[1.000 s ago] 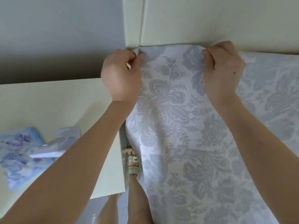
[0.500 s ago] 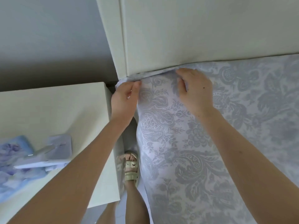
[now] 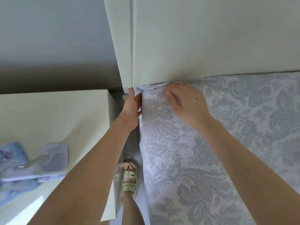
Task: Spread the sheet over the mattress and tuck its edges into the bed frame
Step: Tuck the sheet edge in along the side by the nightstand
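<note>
A pale lilac sheet (image 3: pixel 227 143) with a grey floral print lies over the mattress and runs up to the cream headboard (image 3: pixel 203 43). At the mattress's top left corner my left hand (image 3: pixel 131 109) grips the sheet's side edge, fingers curled around the fabric beside the headboard's corner. My right hand (image 3: pixel 186 103) lies palm down on the sheet just right of that corner, fingertips pressed at the seam where sheet meets headboard. A small bunched fold of sheet sits between both hands.
A cream bedside table (image 3: pixel 53 119) stands close on the left, leaving a narrow gap where my sandalled foot (image 3: pixel 129 177) stands. On the table lie a lilac stand-like object (image 3: pixel 48 159) and a blue floral item (image 3: pixel 11 159). A grey wall rises behind.
Both hands have moved down with the sheet from a raised, pinched hold to the mattress corner. The right hand has flattened onto the sheet; the left has shifted to the side edge.
</note>
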